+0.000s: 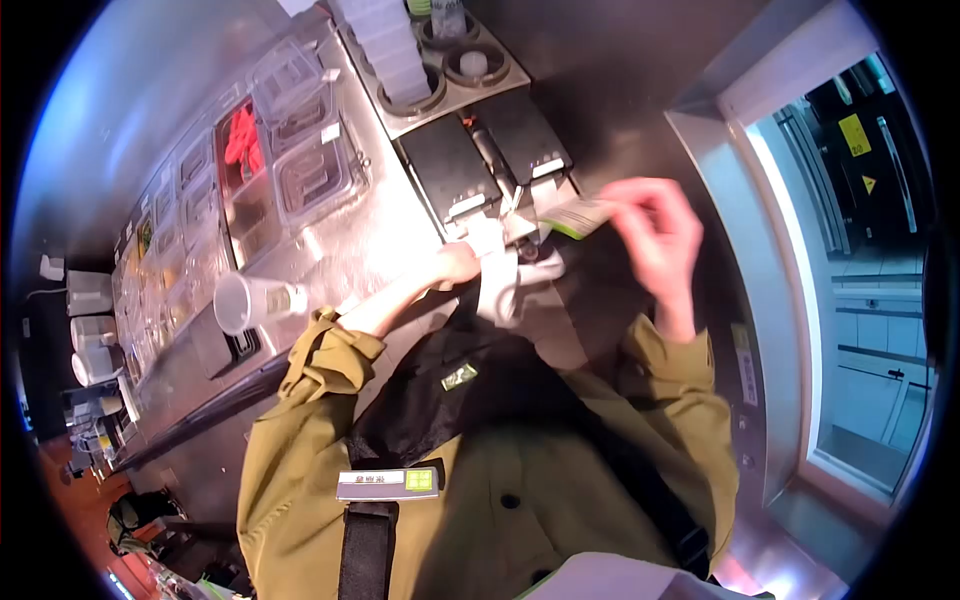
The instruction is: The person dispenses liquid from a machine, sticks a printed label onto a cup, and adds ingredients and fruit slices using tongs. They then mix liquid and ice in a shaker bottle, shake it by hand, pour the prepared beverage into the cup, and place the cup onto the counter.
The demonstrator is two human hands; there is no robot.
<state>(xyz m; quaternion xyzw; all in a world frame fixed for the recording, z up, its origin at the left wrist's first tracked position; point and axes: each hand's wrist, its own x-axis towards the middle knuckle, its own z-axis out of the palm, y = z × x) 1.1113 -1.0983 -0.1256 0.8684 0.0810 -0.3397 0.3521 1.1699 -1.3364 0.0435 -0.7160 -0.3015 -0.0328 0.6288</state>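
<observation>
My right hand (655, 235) pinches a printed label (580, 216) with a green edge, held to the right of two black boxes (450, 165). Near the front of those boxes, my left hand (457, 265) is by a white cloth or strip of paper (497, 275); its fingers are partly hidden, so its grip is unclear. A clear plastic cup (240, 303) lies tilted on the steel counter (385, 225), left of my left forearm.
Stacked clear cups (390, 50) stand in round holders at the top. Clear-lidded containers (315, 175) line the counter on the left, one holding something red (243, 140). A framed opening (790, 290) is at the right.
</observation>
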